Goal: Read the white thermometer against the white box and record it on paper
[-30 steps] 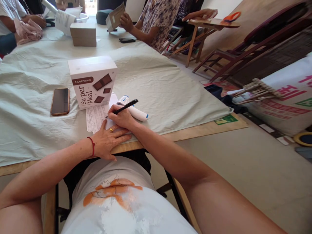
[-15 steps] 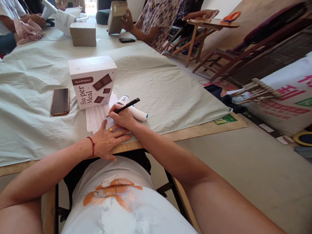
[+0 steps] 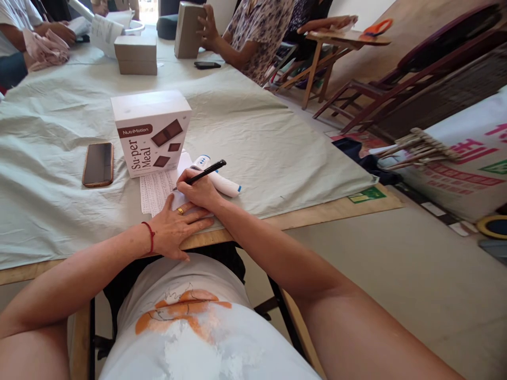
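Barely anything has changed around the black pen (image 3: 206, 171): its upper end has shifted a touch to the right, with its tip still down at the paper near the tabletop's front edge. That suggests the writing is going on at one small spot. The right hand (image 3: 200, 190) has thumb and fingers closed together on the pen. Beside it the left hand (image 3: 178, 227) grips nothing; it lies palm down, fingers spread across the bottom of the written sheets (image 3: 153, 191), its thumb hanging past the front edge by the shirt (image 3: 206, 316).

Just beyond the sheets stands the white box (image 3: 154, 137), and a white device with a blue end (image 3: 225, 184) lies close beyond the right hand, so forward movement looks cramped. More room appears to lie rightward, where the pale cloth (image 3: 297, 163) runs to the front right corner. A phone (image 3: 98, 164) lies left of the box. Toward the far edge, a co-worker's hand (image 3: 209, 29) has turned a brown box (image 3: 187, 31) from tilted to upright.
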Available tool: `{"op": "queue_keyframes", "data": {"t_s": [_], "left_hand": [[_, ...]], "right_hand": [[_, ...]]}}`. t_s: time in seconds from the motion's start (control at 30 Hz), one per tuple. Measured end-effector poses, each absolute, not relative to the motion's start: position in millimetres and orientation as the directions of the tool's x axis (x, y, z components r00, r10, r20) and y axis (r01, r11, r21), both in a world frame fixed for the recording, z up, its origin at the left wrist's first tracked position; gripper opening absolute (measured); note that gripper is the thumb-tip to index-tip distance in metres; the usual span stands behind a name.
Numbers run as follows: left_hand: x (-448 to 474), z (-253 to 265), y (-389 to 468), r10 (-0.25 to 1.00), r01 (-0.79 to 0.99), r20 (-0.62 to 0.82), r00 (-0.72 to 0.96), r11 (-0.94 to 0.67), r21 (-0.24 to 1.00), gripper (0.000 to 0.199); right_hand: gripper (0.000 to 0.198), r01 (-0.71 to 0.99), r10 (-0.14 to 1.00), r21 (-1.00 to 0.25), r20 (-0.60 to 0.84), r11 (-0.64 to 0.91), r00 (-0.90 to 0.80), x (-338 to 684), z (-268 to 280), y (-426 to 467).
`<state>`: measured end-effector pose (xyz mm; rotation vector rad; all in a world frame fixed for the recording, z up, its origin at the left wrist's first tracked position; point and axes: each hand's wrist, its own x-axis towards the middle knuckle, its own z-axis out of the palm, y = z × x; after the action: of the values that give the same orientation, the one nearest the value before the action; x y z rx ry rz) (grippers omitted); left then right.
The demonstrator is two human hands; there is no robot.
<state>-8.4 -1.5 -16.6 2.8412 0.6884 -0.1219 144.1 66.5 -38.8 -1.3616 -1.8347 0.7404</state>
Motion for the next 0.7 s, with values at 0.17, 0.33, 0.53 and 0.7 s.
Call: {"op": "queue_keyframes", "data": {"t_s": [0.17,0.33,0.53,0.7], "left_hand": [[-8.7,-17.2,-1.7,0.443,0.460,-0.126,0.888,-0.869,0.184,0.106],[-8.5,-16.1,-1.7,0.444,0.464,-0.138,0.885,-0.865,0.192,0.106],[-9.5,-18.9,-1.3,0.440,0.455,-0.121,0.890,-0.870,0.189,0.108],[-9.4,-18.2,-0.8,0.438,0.457,-0.133,0.889,-0.868,0.193,0.108]], "right_hand": [[0.012,0.545,0.958,-0.789,0.213,0.284,-0.191,143.6,-38.9,67.5],[0.013,0.547,0.956,-0.785,0.222,0.291,-0.190,143.5,-39.6,68.1],[0.013,0.540,0.951,-0.783,0.234,0.308,-0.203,144.7,-40.3,68.3],[0.012,0.521,0.960,-0.806,0.229,0.281,-0.163,145.4,-39.4,68.2]]}}
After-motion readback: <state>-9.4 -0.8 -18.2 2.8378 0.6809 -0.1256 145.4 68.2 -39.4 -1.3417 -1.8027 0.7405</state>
